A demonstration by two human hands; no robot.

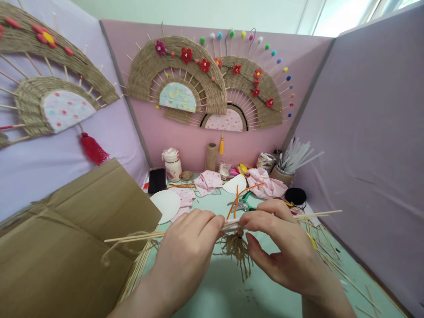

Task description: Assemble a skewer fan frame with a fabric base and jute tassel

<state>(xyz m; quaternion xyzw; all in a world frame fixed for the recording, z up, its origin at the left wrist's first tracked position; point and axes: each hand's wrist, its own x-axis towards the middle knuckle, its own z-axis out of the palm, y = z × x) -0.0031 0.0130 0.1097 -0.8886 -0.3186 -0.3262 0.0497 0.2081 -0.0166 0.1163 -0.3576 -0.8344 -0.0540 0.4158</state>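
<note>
My left hand (pixel 187 245) is closed around thin bamboo sticks (pixel 132 237), whose ends reach out to the left with a loose strand of twine. My right hand (pixel 281 243) has its fingers bent over the other part of the same sticks, its thumb lower and a little apart. Between the hands shows a narrow pale strip wrapped with twine (pixel 231 224). A frayed jute tassel (pixel 239 254) hangs beneath it, and orange sticks (pixel 236 203) rise behind it. My fingers hide most of the piece.
Green-handled pruning shears (pixel 243 204) lie just beyond my hands. A cardboard sheet (pixel 79 247) leans at left, with loose sticks (pixel 347 274) at right. Farther back are a white bottle (pixel 172 165), cloth scraps (pixel 266 183) and a phone (pixel 157 180). Woven fans (pixel 177 66) hang on the partition.
</note>
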